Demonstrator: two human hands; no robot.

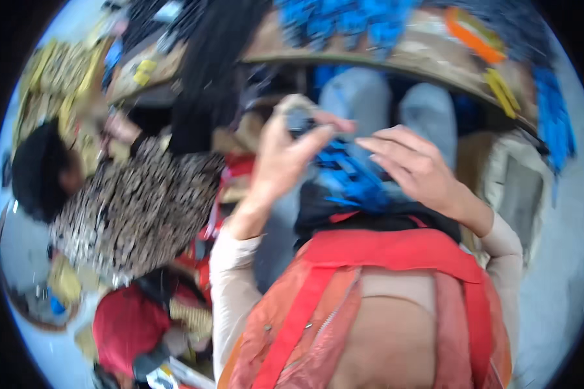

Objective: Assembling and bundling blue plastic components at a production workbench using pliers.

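Observation:
My left hand (279,152) is raised above my lap, its fingers closed round a small dark grey item (299,122); blur hides its kind. The thumb and forefinger point toward my other hand. Close by on the right, my right hand (416,162) has its fingers bent and pressed together, their tips almost meeting the left fingertips. Whether anything thin is pinched there is too blurred to make out. Under both hands, a bunch of bright blue, glove-like pieces (350,178) lies on my lap over dark cloth.
Ahead, a work table (428,52) carries a blue glove-like pile (344,23), dark strands (217,52) and an orange-and-yellow tool (477,39). Blue pieces (555,117) hang at its right. A co-worker in a patterned top (136,207) sits left, near a person in a red cap (130,327). A pale-lined container (516,188) stands right.

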